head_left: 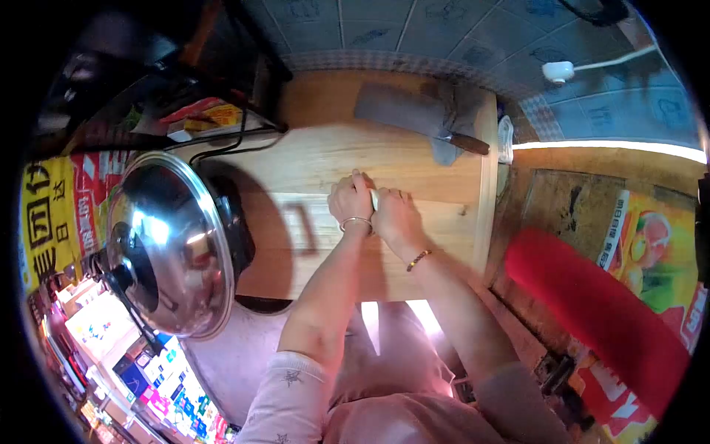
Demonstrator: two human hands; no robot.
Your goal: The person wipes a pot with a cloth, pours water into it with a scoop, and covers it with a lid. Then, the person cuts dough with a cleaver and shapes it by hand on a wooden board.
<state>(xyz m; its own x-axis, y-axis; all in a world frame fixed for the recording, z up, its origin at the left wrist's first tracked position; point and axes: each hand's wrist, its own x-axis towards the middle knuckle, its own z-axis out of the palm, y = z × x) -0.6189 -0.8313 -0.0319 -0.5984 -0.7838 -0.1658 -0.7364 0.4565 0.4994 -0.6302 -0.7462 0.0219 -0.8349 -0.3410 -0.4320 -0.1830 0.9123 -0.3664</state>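
Observation:
Over the middle of a light wooden board (310, 174), my left hand (350, 201) and my right hand (397, 220) are pressed close together. Between them a small pale piece (374, 199) shows, and the fingers of both hands are closed around it. Most of it is hidden, so I cannot make out what it is. A bracelet circles my left wrist and a beaded one my right. Beyond the hands, a cleaver (399, 109) with a brown handle lies flat at the board's far right, partly on a grey cloth (446, 152).
To the left stands an electric pan with a shiny domed lid (170, 244). A black metal rack (237, 137) is at the back left. A long red object (592, 311) and printed packaging (643, 244) are on the right. A white plug (558, 72) hangs by the tiled wall.

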